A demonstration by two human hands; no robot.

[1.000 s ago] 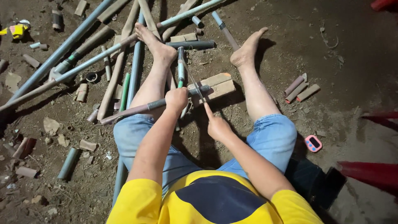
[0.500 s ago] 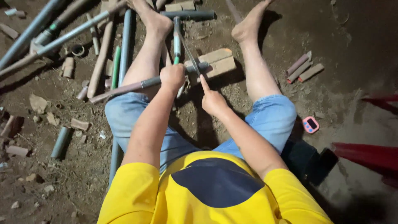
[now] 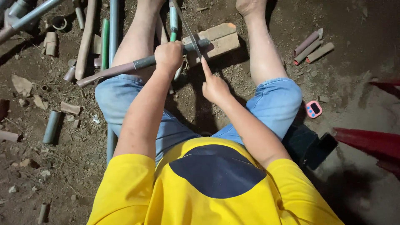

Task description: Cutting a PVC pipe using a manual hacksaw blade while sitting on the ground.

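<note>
I sit on dirt ground with my legs stretched out. My left hand [image 3: 168, 56] is closed around a grey pipe [image 3: 125, 68] that lies across a brick [image 3: 214, 38] between my legs. My right hand [image 3: 213, 86] grips the end of a thin hacksaw blade [image 3: 186, 28], index finger extended along it. The blade crosses the pipe just above the brick.
Several pipes and short pipe offcuts [image 3: 308, 46] lie scattered on the dirt [image 3: 50, 158] at left and upper right. A green pipe [image 3: 105, 39] lies beside my left leg. A small pink gadget [image 3: 313, 109] sits by my right knee. A red object [image 3: 371, 143] lies at right.
The view has tilted down and closer, so my feet have left the top of the frame. Both hands keep their hold on pipe and blade; the blade has shifted slightly.
</note>
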